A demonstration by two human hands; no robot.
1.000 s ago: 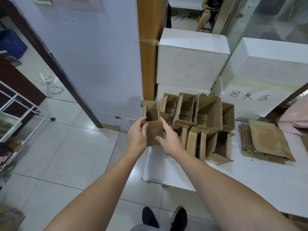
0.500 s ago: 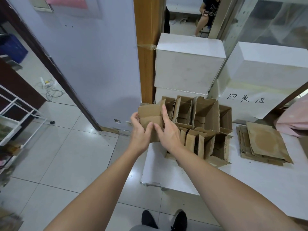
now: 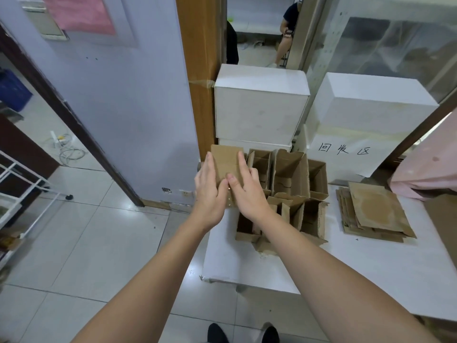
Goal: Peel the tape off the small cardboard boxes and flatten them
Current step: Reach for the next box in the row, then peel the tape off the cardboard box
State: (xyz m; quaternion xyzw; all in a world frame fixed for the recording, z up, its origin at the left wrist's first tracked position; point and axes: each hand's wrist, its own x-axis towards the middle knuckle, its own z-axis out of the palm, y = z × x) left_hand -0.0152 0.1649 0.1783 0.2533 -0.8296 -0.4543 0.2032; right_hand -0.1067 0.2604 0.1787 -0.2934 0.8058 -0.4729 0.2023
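A small brown cardboard box (image 3: 226,162), pressed nearly flat, stands upright between my hands over the table's left edge. My left hand (image 3: 210,191) lies against its left side with straight fingers, thumb on the front face. My right hand (image 3: 247,191) presses the right side, index finger straight up the front and thumb beside my left thumb. Behind and to the right, several open small boxes (image 3: 289,184) crowd together on the white table (image 3: 247,263). A stack of flattened boxes (image 3: 373,211) lies further right. No tape shows.
Two large white boxes (image 3: 259,107) stand behind the cluster, with a handwritten paper sign (image 3: 343,152) to their right. A wooden door post (image 3: 197,70) and a grey door panel are to the left. Tiled floor lies below, with a white rack (image 3: 22,194) at far left.
The box was open with its flaps up. My hands have turned it and pressed it nearly flat, lifting it slightly up and away from me.
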